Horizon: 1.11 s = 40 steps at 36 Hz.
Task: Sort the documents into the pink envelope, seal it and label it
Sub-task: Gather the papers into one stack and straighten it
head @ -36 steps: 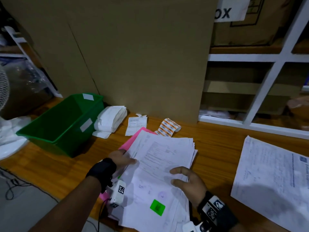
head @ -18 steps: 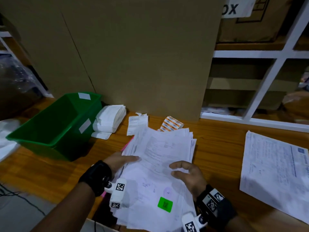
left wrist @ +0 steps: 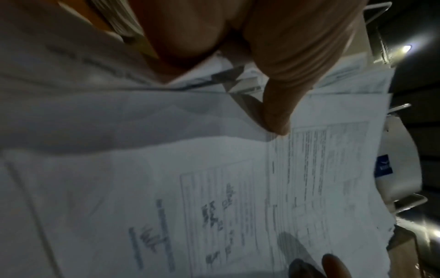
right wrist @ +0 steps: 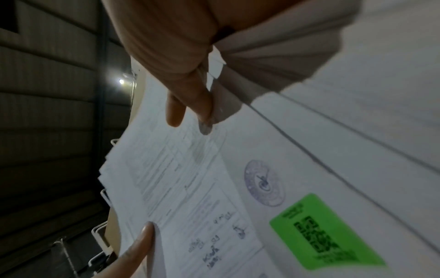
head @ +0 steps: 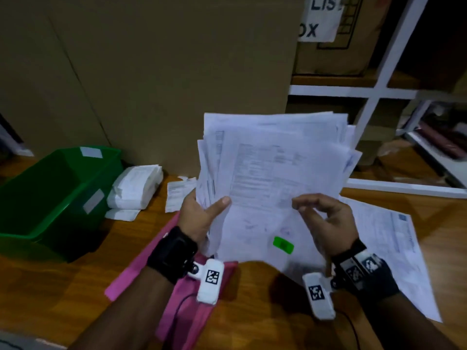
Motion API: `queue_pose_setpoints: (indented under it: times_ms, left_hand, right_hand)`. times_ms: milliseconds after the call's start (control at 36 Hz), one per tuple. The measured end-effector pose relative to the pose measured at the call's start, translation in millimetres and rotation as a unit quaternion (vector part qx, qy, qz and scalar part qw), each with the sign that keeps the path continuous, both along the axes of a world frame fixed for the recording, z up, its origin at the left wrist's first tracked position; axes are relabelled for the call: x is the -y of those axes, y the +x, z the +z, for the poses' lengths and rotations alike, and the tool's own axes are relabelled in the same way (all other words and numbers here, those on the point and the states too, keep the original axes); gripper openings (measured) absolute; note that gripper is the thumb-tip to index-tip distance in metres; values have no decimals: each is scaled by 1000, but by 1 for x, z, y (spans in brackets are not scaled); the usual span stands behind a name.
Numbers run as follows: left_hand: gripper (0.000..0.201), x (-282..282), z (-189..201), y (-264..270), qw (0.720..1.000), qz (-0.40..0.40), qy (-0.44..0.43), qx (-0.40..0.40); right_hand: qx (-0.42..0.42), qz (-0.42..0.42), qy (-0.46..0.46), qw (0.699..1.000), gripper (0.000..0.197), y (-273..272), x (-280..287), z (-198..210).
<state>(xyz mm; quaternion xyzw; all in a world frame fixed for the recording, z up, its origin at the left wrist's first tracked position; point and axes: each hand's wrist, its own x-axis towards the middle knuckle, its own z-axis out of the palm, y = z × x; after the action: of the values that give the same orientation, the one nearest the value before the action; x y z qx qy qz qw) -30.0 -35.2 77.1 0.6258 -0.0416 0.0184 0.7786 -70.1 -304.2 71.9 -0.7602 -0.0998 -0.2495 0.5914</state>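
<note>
A thick stack of white documents [head: 273, 178] stands upright above the table, with a green sticker [head: 283, 245] low on its front sheet. My left hand [head: 202, 213] grips the stack's left edge, thumb across the front. At the right edge, my right hand [head: 326, 215] pinches it with curled fingers. The pink envelope [head: 141, 274] lies flat on the wooden table, partly under my left forearm. The left wrist view shows my thumb [left wrist: 278, 116] on the printed sheets [left wrist: 214, 188]. In the right wrist view, my fingers [right wrist: 190, 97] sit on the papers [right wrist: 238, 188] above the green sticker [right wrist: 326, 231].
A green bin [head: 50, 193] stands at the left, with a folded white bundle [head: 136, 185] and a receipt slip [head: 177, 195] beside it. A large printed sheet [head: 394, 248] lies on the table at the right. Tall cardboard [head: 164, 72] and a white shelf frame [head: 374, 92] stand behind.
Both hands have lifted the document stack off the table and tipped it upright. The pink envelope that lay under it now shows on the table.
</note>
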Motion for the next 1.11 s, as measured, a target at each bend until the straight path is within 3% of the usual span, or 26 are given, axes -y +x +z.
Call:
queue_pose_setpoints:
  times_ms: [111,222,417,528,611,750,944,1111]
  left_hand:
    - [35,43,8,16,999,5,-1,32]
    - [36,67,-1,24,997,-37,61,28]
    - [51,67,-12,25,991,-68,111,2]
    - [42,54,-3,24,981,-116,157,-14]
    - [47,42,-2,27,977,-135,161,-36]
    - [53,41,0,29,989,-68,130,-16]
    - [27,76,11,24,996,-16,84,25]
    - [26,96,33,30,997,30,28,58]
  right_hand:
    - [-1,-32,12,999,43,14,26,10]
    - [-36,-59,-31,997,48,19,51,2]
    - [-68,-50,-52,995,29,10,80,-8]
    - [-83,-16,-78,993,34,12,87,-12]
    - [-95,15,-61,994,44,15,84,-13]
    - [-81,38,-40,995,29,18,77,-9]
    - [-68,28,-11,997,32,28,70,6]
    - [-14,9,42,999,37,41,79,34]
